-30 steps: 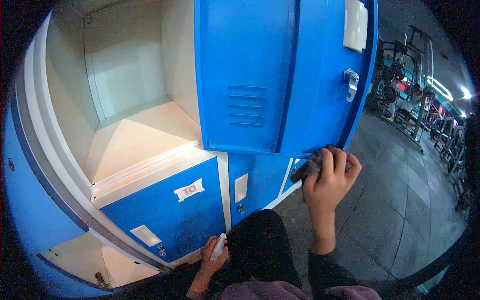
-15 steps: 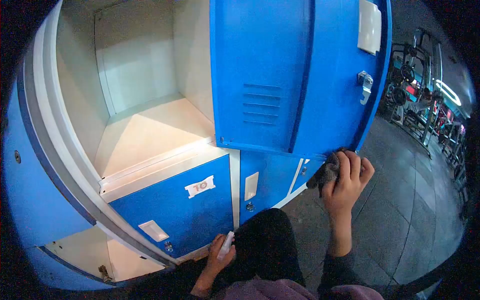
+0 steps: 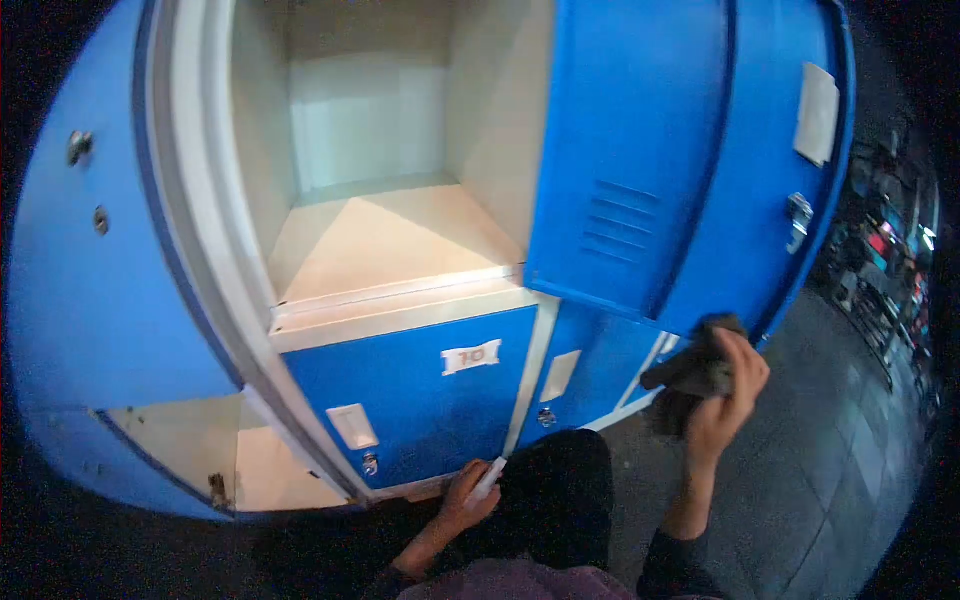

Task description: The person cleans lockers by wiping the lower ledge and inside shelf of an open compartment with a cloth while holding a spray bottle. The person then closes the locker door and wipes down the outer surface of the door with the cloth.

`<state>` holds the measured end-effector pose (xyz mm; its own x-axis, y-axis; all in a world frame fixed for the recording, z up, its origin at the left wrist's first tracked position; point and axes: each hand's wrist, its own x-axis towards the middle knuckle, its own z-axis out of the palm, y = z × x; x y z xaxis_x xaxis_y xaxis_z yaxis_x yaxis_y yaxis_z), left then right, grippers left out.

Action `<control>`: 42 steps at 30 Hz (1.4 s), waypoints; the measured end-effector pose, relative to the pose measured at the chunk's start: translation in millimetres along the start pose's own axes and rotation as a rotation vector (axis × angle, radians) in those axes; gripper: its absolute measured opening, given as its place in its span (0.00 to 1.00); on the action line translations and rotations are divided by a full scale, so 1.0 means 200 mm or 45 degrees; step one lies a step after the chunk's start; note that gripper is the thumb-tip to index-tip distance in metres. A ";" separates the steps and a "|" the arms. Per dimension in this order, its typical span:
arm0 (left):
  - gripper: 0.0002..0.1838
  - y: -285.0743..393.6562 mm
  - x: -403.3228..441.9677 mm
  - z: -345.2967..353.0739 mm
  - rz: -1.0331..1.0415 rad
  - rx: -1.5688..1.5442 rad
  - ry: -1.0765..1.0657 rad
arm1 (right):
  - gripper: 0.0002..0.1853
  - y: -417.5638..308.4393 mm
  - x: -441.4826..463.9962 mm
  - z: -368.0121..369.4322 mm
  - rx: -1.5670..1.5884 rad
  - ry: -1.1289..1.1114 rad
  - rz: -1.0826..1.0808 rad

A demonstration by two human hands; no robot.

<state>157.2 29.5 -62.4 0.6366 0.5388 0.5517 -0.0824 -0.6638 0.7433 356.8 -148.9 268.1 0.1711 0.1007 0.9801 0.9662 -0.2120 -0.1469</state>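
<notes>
My right hand (image 3: 724, 400) is closed round a dark grey cloth (image 3: 690, 378), which hangs loosely from the fingers. The cloth is at the lower edge of an open blue locker door (image 3: 630, 130), near its free corner; whether it touches the metal is hard to tell. Low down, beside my knee, my left hand (image 3: 470, 500) grips a slim white object (image 3: 487, 481) whose kind does not show clearly. That hand is in front of the bottom of a shut blue door (image 3: 420, 420) with a paper label (image 3: 471, 357) reading 10.
Behind the open door is a pale locker compartment (image 3: 375, 235). Another open compartment (image 3: 280, 475) lies low at the left, beside a blue door (image 3: 85, 290). Dark floor tiles (image 3: 830, 440) stretch to the right, with gym equipment (image 3: 875, 270) beyond.
The view has swung left, so the lockers sit further right. My right hand has turned, and more of the cloth hangs out. My left hand keeps its hold on the white object.
</notes>
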 end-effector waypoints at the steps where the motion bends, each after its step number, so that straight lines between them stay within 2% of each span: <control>1: 0.21 0.03 0.00 -0.01 -0.038 -0.049 0.044 | 0.21 0.01 -0.02 0.00 0.161 0.092 0.163; 2: 0.21 0.06 -0.01 -0.03 -0.074 -0.099 0.090 | 0.20 0.03 -0.07 -0.01 0.380 0.173 0.223; 4: 0.22 0.43 0.12 -0.21 -0.092 0.011 0.175 | 0.17 -0.01 -0.10 -0.01 0.770 0.311 0.448; 6: 0.25 0.68 0.24 -0.33 -0.095 -0.121 0.228 | 0.17 0.00 -0.18 -0.01 0.614 0.330 0.564; 8: 0.28 0.92 0.35 -0.47 -0.127 -0.206 0.248 | 0.17 0.02 -0.25 -0.01 0.494 0.352 0.502; 11: 0.32 1.20 0.52 -0.62 -0.197 -0.253 0.257 | 0.19 0.01 -0.31 0.03 0.408 0.411 0.224; 14: 0.31 1.27 0.65 -0.68 -0.092 -0.220 0.335 | 0.26 -0.02 -0.36 0.05 0.655 0.341 0.040; 15: 0.30 1.32 0.68 -0.69 -0.113 -0.177 0.332 | 0.25 -0.05 -0.35 0.05 0.615 0.315 0.043; 19: 0.31 1.28 0.70 -0.70 -0.096 -0.102 0.384 | 0.24 -0.11 -0.35 0.12 0.657 0.239 0.107; 22: 0.32 1.23 0.65 -0.70 -0.107 -0.144 0.379 | 0.24 -0.26 -0.25 0.19 0.755 0.112 0.040; 23: 0.32 1.21 0.62 -0.70 -0.122 -0.172 0.362 | 0.21 -0.33 -0.21 0.24 0.680 0.161 0.032; 25: 0.31 1.17 0.52 -0.70 -0.175 -0.218 0.344 | 0.22 -0.41 -0.11 0.30 0.810 -0.104 -0.108; 28: 0.31 1.02 0.35 -0.69 -0.169 -0.186 0.298 | 0.28 -0.61 0.04 0.52 0.946 -0.275 -0.398; 29: 0.31 0.97 0.29 -0.68 -0.262 -0.272 0.325 | 0.31 -0.70 0.08 0.58 0.988 -0.387 -0.496; 30: 0.30 0.92 0.23 -0.67 -0.286 -0.293 0.321 | 0.33 -0.78 0.07 0.66 0.986 -0.416 -0.582; 31: 0.30 0.88 0.17 -0.66 -0.310 -0.315 0.316 | 0.27 -0.87 0.07 0.72 1.008 -0.440 -0.648; 33: 0.29 0.81 0.07 -0.65 -0.363 -0.266 0.304 | 0.30 -1.04 0.03 0.83 0.963 -0.399 -0.744; 36: 0.30 0.72 -0.02 -0.63 -0.426 -0.136 0.293 | 0.30 -1.25 0.02 0.85 1.054 -0.359 -0.770; 39: 0.31 0.66 -0.06 -0.60 -0.354 -0.073 0.260 | 0.32 -1.28 -0.01 0.82 0.931 -0.402 -0.646; 42: 0.30 0.65 -0.07 -0.56 -0.464 -0.249 0.191 | 0.34 -1.24 -0.03 0.80 0.864 -0.341 -0.603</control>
<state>51.6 -7.2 69.2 0.5336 0.7987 0.2781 -0.0259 -0.3133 0.9493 146.1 57.9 277.6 -0.3206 0.2753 0.9063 0.8389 0.5269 0.1367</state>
